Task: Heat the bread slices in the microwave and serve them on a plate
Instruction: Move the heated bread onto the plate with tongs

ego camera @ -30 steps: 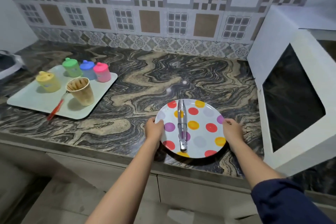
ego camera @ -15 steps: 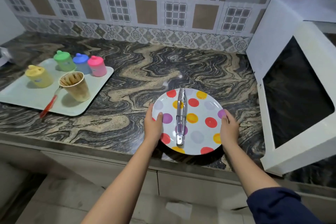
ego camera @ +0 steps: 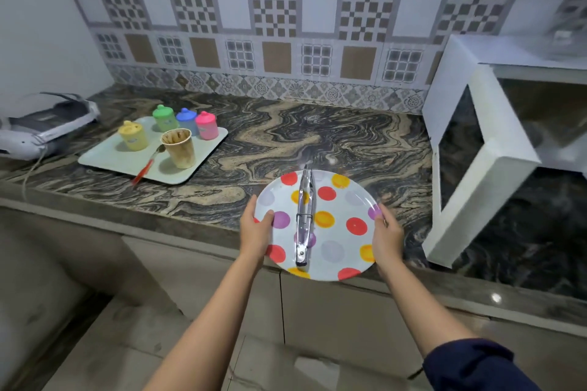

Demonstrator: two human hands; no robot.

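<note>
A white plate (ego camera: 341, 200) with coloured dots is held over the counter's front edge, partly past it. Metal tongs (ego camera: 304, 216) lie lengthwise across its middle. My left hand (ego camera: 255, 230) grips the plate's left rim with the thumb on top. My right hand (ego camera: 387, 235) grips the right rim the same way. The white microwave (ego camera: 457, 79) stands on the counter at the right, and its door (ego camera: 476, 168) hangs open toward me. No bread slices show in view.
A pale tray (ego camera: 104, 159) at the left carries several coloured lidded jars, a brown cup (ego camera: 178, 147) and a red-handled spoon (ego camera: 146, 167). A white appliance (ego camera: 41, 127) with a cord sits at the far left. Marbled countertop (ego camera: 317, 136) lies between tray and microwave.
Both hands have lifted the plate with the tongs off the counter and drawn it toward me, past the front edge. The view has pulled back and tilted up.
</note>
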